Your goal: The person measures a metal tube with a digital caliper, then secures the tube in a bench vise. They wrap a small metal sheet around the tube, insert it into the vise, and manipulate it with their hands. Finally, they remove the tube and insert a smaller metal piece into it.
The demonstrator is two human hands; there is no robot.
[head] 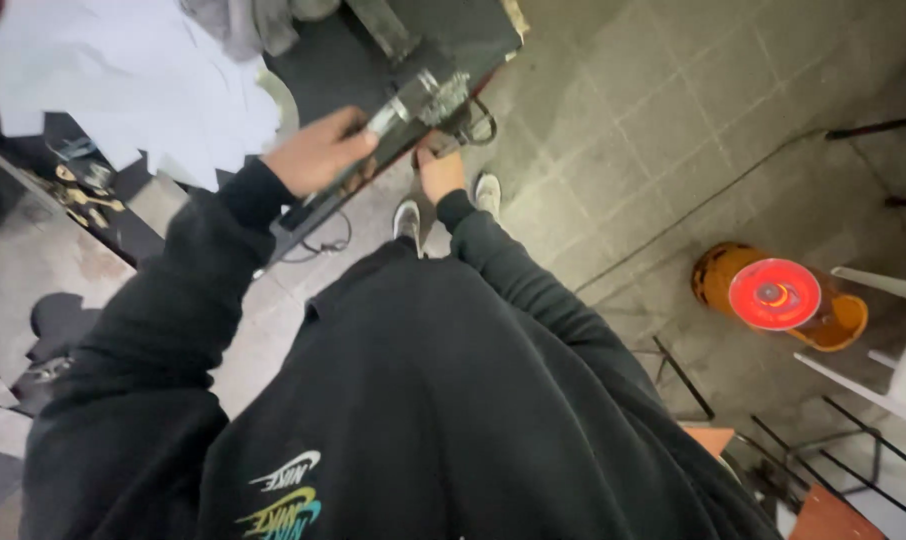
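Shiny metal tool (413, 105), matt black bench (453, 35), white paper (123, 80)

hands: 2 (318, 150) (440, 170) | shoes: 2 (407, 217) (488, 190) | glowing round heater: 1 (775, 293)
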